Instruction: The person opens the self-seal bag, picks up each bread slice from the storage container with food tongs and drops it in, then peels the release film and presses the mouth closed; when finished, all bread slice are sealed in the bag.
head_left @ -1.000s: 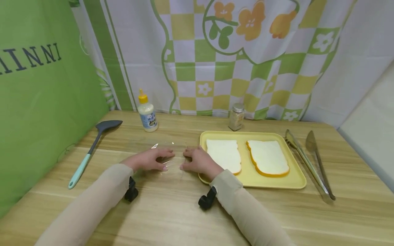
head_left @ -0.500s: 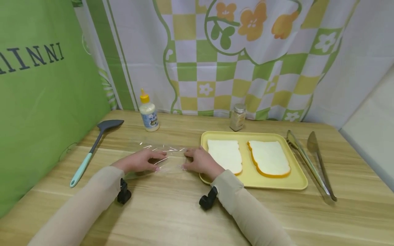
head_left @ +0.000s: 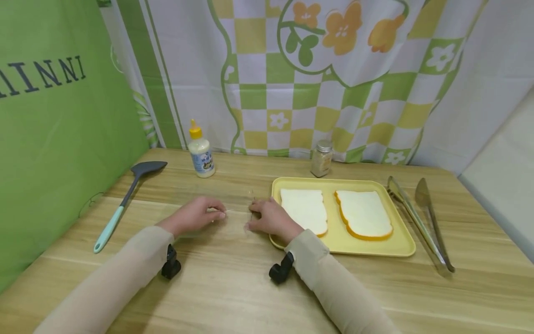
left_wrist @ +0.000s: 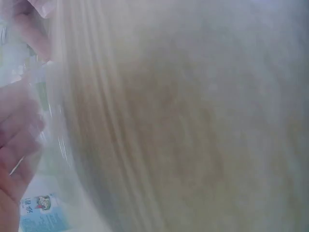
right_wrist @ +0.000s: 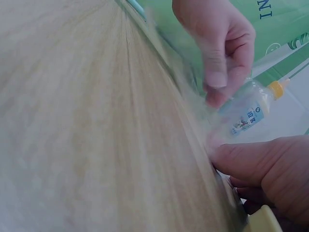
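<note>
A sheet or bag of clear plastic film point(head_left: 238, 198) lies on the wooden table between the hands, its outline hard to see. My left hand point(head_left: 195, 215) pinches the film between thumb and fingertips; the right wrist view shows this left hand point(right_wrist: 223, 53) raised with its thumb against a finger. My right hand point(head_left: 272, 219) holds the film's right edge near the tray, its thumb point(right_wrist: 251, 159) low at the table. Beside it, a yellow tray point(head_left: 329, 227) bears two bread slices, the left one point(head_left: 303, 211) and the right one point(head_left: 364, 213).
At the back stand a yellow-capped squeeze bottle point(head_left: 202, 157) and a small metal-lidded jar point(head_left: 321, 160). On the left lies a spatula point(head_left: 111, 223) with a mint handle. Metal tongs point(head_left: 436, 229) lie right of the tray. A patterned curtain point(head_left: 292, 97) hangs behind.
My left hand first draws left, away from the right hand, and the film shows more wrinkles; then its thumb and fingers come together on the film. The right hand stays nearly in place.
</note>
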`<state>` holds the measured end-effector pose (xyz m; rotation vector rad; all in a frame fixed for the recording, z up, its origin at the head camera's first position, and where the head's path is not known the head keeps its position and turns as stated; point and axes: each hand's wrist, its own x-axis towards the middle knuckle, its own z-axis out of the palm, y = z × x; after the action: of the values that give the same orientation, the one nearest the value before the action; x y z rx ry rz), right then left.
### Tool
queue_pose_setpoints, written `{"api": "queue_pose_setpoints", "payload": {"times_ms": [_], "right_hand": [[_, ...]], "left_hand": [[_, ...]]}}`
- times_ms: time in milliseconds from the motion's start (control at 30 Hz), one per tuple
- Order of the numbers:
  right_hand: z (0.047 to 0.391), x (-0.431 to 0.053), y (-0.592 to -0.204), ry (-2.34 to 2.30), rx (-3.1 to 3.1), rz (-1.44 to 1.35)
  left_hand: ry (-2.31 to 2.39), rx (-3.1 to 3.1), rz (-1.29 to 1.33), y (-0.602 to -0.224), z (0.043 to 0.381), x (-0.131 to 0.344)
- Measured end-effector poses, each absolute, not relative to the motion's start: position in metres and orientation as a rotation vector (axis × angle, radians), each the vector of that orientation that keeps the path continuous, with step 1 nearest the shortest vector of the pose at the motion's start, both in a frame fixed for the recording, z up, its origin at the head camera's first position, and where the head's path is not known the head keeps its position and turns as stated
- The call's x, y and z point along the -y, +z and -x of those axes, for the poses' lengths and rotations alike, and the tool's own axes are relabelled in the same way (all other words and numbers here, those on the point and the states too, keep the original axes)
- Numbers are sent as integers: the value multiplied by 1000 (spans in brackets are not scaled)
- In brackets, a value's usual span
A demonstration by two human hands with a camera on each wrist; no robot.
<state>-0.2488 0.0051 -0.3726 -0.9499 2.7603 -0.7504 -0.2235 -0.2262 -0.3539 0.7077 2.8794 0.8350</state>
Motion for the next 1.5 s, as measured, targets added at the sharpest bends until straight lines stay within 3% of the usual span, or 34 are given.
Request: {"api": "queue_pose_setpoints", "payload": {"times_ms": [667,1233,1500], "right_hand": [[248,-7,-367,-726,-2787,1000],[247,-5,-373,-762,-2760,985],[247,-5,-372,-759,-2747,927]], "left_hand": [[1185,-3245,-562,-348,220,225],[1159,-3001,-444,-342,213,249],[1082,-3037,-585,-344,214,241]]}}
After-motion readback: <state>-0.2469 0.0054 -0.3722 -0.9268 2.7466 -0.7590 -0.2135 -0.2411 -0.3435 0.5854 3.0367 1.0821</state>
